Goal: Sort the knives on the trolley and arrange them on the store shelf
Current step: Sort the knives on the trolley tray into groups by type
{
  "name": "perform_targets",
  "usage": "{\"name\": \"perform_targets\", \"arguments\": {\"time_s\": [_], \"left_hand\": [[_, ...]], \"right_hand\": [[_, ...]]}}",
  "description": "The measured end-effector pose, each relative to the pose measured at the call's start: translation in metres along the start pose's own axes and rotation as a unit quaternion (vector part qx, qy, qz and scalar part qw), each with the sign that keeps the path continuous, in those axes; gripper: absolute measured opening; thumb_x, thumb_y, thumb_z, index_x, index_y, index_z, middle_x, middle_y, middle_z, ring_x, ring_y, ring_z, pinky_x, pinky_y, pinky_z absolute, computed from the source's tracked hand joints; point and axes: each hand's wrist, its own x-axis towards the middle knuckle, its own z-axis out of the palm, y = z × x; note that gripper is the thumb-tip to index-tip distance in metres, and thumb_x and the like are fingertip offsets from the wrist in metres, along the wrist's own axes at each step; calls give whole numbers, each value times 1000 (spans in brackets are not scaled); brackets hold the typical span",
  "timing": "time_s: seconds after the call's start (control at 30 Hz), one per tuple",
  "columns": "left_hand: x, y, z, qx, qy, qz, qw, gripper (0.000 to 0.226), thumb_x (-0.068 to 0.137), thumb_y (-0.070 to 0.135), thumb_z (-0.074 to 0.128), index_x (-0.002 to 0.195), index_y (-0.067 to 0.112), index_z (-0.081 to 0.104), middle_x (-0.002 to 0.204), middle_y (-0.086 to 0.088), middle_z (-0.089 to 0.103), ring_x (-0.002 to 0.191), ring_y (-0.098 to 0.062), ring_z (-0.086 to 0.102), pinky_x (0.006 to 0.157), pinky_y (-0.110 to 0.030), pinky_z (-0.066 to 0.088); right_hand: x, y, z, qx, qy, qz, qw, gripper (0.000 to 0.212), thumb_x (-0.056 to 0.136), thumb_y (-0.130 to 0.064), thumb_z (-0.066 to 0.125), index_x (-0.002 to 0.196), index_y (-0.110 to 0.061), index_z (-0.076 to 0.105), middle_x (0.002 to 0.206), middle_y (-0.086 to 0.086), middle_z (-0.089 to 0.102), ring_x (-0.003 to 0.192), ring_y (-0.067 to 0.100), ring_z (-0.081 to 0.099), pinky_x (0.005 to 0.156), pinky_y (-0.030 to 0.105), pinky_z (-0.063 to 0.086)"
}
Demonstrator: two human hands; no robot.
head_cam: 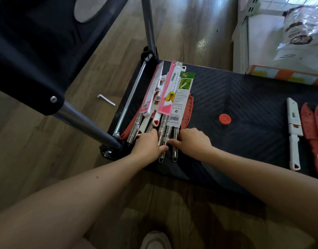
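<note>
Wood-plank floor, black ribbed trolley deck [244, 97] across frame centre and right. Left hand [149, 143] fingers curled over the steel handles of the knife pile [165, 99], thumb under one handle near the hanging loops; looks like a loose grip on the handles, can't tell how many. Right hand [192, 139] just beside it, fingers bent and pressing on the next steel handles, index tip touching the left thumb area; not clearly closed around anything. Pile sits at deck's left end, beside the trolley's metal post: long axes run near-vertical in frame, handles toward the person, packaged blades in pink and green card sleeves pointing to the upper frame, slightly fanned. Red plastic sheath pokes out under the pile. Red round cap [225, 119] on deck centre. Far right: white sheathed knife [293, 133] and red sheathed knives [312, 126], same orientation, well apart from the pile. Allen key [105, 99] on floor left. White shoe [154, 239] bottom centre.
</note>
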Motion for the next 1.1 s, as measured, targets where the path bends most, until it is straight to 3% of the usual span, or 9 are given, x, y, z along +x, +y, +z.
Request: {"name": "perform_targets", "arguments": {"time_s": [0.17,0.23,0.37,0.6,0.83,1.0,1.1], "left_hand": [[6,5,2,-123,-5,-54,991,39,89,41,56,104,5,59,92,-8,59,85,-21,57,58,-24,38],[7,8,1,-165,7,-71,984,34,92,36,53,104,5,61,93,-9,62,83,-20,55,63,-25,40],[8,10,4,-229,-10,-96,968,29,93,30,53,105,5,62,92,-7,61,85,-19,56,72,-28,43],[9,22,5,-327,-5,-157,932,21,90,27,59,97,7,65,97,-9,65,96,-26,63,90,-38,52],[11,37,5,-395,17,-163,904,20,90,24,59,94,5,65,94,-11,67,96,-27,64,91,-40,52],[12,47,7,-414,21,-154,897,20,90,24,58,78,9,63,95,-14,68,95,-29,65,91,-41,52],[12,57,9,-410,24,-147,900,20,90,26,59,80,9,64,95,-13,68,94,-28,65,90,-41,52]], "right_hand": [[2,-2,2,48,-23,2,999,36,91,-43,53,75,-10,54,76,2,55,69,19,57,58,33,48],[2,-1,0,82,-29,8,996,34,90,-39,54,75,-9,59,71,3,58,64,18,59,65,35,54],[0,8,-5,153,-37,50,986,34,87,-35,59,61,-14,54,58,0,58,53,15,60,63,30,56],[3,26,-19,229,-75,115,964,23,84,-32,66,75,-11,65,70,-1,64,55,9,61,55,16,53],[-3,36,-33,181,20,109,977,28,82,-38,67,78,-10,66,69,1,65,61,11,60,51,21,46],[-9,45,-41,173,63,111,977,34,82,-38,67,81,-5,68,69,6,67,64,15,62,55,24,47],[-10,50,-46,190,76,120,971,30,83,-38,66,83,-7,68,73,5,70,67,16,67,57,24,50]]}}
